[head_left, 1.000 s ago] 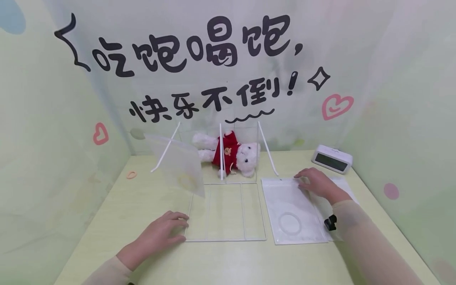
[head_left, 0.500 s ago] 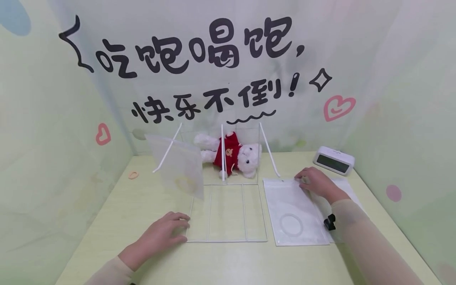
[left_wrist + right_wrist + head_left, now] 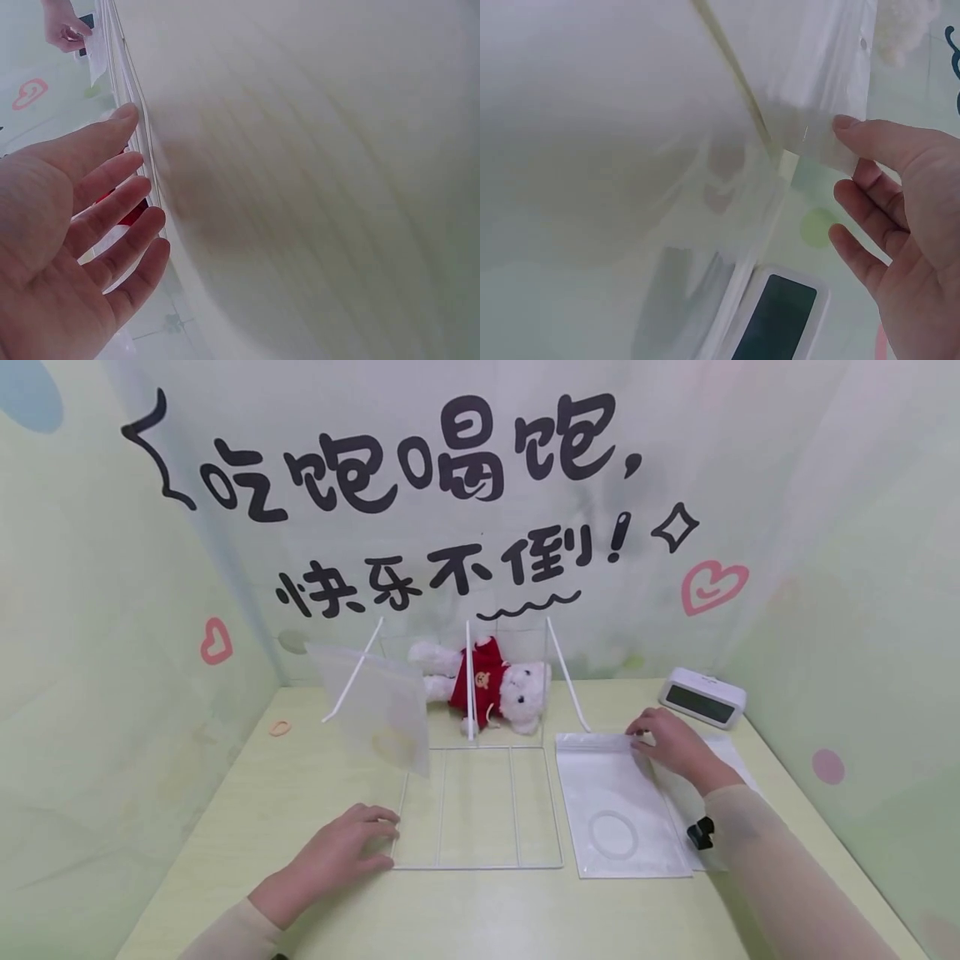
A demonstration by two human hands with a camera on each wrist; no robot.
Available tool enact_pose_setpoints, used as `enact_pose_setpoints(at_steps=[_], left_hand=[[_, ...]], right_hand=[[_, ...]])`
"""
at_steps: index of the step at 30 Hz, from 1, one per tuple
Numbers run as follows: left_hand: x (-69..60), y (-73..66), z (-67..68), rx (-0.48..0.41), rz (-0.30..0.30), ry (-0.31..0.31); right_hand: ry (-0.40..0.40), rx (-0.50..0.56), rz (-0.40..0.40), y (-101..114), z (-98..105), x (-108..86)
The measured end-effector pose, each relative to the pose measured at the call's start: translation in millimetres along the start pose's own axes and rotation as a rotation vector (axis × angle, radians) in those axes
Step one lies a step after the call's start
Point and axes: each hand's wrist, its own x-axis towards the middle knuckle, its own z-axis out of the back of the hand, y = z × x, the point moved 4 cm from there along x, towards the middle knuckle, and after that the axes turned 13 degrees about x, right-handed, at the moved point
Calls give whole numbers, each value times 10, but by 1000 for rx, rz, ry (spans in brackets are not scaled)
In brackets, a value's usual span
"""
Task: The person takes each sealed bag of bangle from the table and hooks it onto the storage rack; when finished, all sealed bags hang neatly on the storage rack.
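Plastic bag point(image 3: 607, 781) with pale ring point(image 3: 592, 835) inside, corner in right grip point(image 3: 671, 745); left grip point(image 3: 339, 850) loose.

Head view: from above the near side of the pale-yellow wooden table point(image 3: 465, 910), facing forward and down, widest and farthest, covering left grip point(image 3: 326, 856) and right grip point(image 3: 675, 745).
Left palm view: turned sideways, very near, skimming the table, right grip small in the upper left corner.
Right palm view: tilted, close over the flat translucent white plastic pouch point(image 3: 615, 777).
Clock shared: white rectangular clock with dark screen point(image 3: 703, 697), in head and right wrist.
Heart shared: pink outlined smiling heart point(image 3: 714, 587), in head and left wrist.
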Motion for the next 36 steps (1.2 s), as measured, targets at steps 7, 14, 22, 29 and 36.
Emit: enact_pose_setpoints(at_steps=[7,14,22,29,36], left_hand=[[5,-22,-15,-12,-10,-9],[5,-38,-38,-8,-9,-15],[-7,7,-17,1,8,5],[-1,12,-12,-8,-4,2],[-8,-1,4,-8,-18,-10]], right_hand=[[14,17,4,80,90,-96],[-44,52,61,257,196,-249],[-216,31,291,566,271,-430],[-307,85,408,798,389,-566],[-324,165,507,1104,552,-665]])
